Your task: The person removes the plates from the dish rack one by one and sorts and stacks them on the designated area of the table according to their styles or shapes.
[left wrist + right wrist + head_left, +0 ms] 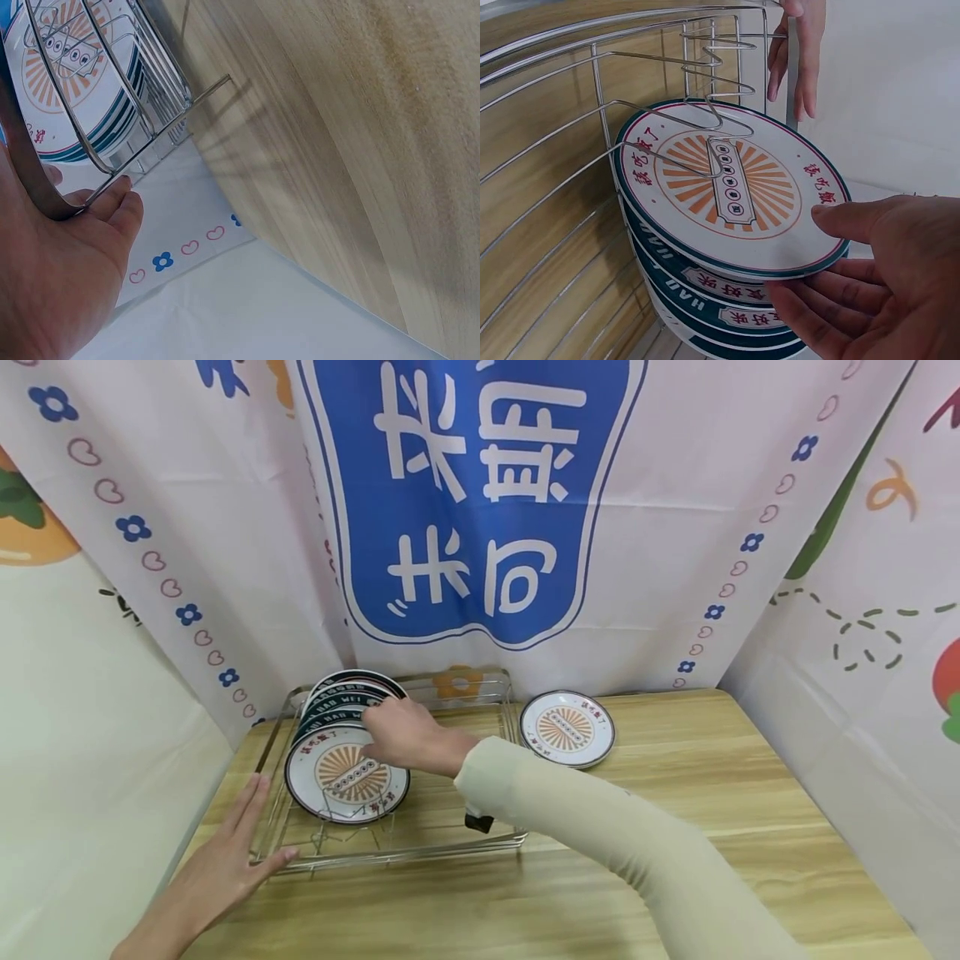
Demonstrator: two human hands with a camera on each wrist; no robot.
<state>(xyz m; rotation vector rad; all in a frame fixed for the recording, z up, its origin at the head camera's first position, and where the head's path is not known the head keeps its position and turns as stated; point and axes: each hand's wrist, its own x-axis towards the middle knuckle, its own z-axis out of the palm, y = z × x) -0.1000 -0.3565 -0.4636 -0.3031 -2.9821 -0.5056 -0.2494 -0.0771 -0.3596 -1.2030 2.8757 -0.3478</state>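
My right hand pinches the upper right rim of the front plate, thumb on its face and fingers behind. This plate is white with a dark rim, an orange sunburst and red characters. Behind it in the wire dish rack stand several green-and-white plates, tilted back one behind another. My left hand rests at the rack's front left corner, its fingers straight along the side bar and its thumb at the front wire. In the left wrist view, the rack's flat metal band crosses over the hand.
A small stack of white plates with the same sunburst lies on the wooden table, right of the rack. A printed cloth hangs behind, and cloth walls stand at both sides. Zigzag wires rise in front of the front plate.
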